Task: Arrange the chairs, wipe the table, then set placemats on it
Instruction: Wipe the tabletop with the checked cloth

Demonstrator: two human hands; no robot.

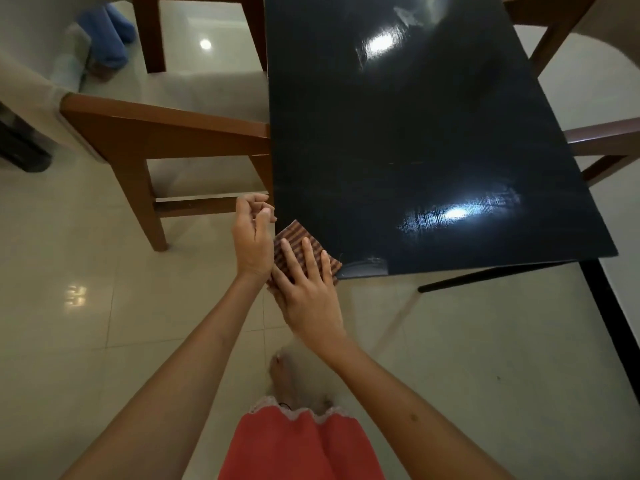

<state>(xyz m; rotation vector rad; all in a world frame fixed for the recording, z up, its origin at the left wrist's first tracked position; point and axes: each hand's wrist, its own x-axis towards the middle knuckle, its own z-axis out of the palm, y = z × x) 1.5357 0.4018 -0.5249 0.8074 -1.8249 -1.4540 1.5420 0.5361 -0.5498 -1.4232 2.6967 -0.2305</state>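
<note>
Nearest, a person's red-orange garment with a pale lace hem (298, 445) fills the bottom edge, with one bare foot (282, 375) on the floor just beyond it. Two bare forearms reach forward from the near corners. The right hand (308, 292) lies flat with straight, spread fingers pressed on a folded brown-and-dark checked cloth (298, 242), which sits on the near left corner of the table and hangs slightly past its edge. The left hand (252, 233) hovers just left of that corner beside the cloth, fingers loosely curled and holding nothing; whether it touches the cloth cannot be told.

One glossy black rectangular table top (415, 133) runs from the near corner away to the far side, showing two bright lamp reflections and faint streaks; thin black legs show beneath its near edge. No writing or brand can be read anywhere.

Three brown wooden chairs can be counted: one with a pale padded seat (162, 140) at the table's left side, its frame touching or just beside the table edge; a second (194, 32) farther along the same side; and part of a third (602, 140) at the right. Far left, something blue and rolled (107, 29) rests on the floor, too blurred to identify.

The floor is glossy cream tile (86, 306) with visible joints and light glare
</note>
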